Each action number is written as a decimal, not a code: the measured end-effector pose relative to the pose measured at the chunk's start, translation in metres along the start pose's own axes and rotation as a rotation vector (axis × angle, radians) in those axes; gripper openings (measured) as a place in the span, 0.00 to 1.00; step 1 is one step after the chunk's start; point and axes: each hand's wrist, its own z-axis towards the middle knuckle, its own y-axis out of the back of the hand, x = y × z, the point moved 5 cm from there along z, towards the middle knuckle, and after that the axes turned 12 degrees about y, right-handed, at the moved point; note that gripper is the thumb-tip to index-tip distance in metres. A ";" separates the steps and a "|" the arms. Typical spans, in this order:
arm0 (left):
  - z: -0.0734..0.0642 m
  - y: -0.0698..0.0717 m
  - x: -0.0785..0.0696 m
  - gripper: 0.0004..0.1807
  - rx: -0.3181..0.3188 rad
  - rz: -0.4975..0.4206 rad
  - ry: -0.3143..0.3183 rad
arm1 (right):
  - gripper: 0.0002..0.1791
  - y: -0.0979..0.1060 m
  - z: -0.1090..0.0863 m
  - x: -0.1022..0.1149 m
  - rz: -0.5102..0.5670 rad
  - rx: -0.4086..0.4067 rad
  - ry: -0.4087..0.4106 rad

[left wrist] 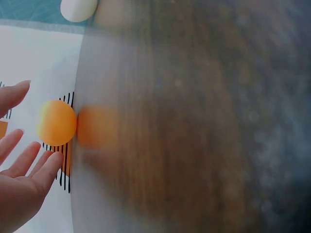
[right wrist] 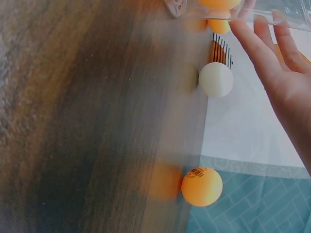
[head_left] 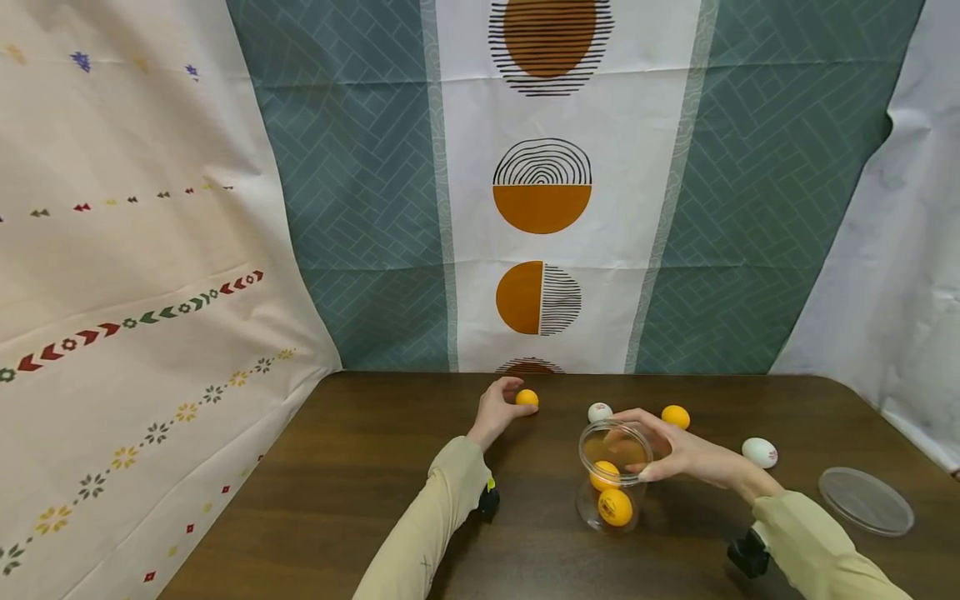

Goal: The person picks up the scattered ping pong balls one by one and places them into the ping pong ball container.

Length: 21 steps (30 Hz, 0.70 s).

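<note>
We saw a plain, smooth orange ball resting at the far side of the dark brown wooden table. The left hand spread loosely around it; we could not tell whether it touched. Nearer and to the right, the right hand curled around the rim of a clear, round plastic jar containing two orange balls, the lower dark-printed.

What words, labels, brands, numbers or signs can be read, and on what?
No text is legible.
Lower orange ball in jar: dark print, too small.
Orange ball beyond the right hand: dark print, too blurred.
Rightmost white ball: reddish print, too small.
White ball behind jar: reddish marks, too small.
</note>
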 end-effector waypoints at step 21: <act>0.007 -0.005 0.006 0.27 0.056 0.020 0.048 | 0.35 -0.001 0.000 -0.001 0.061 0.008 0.017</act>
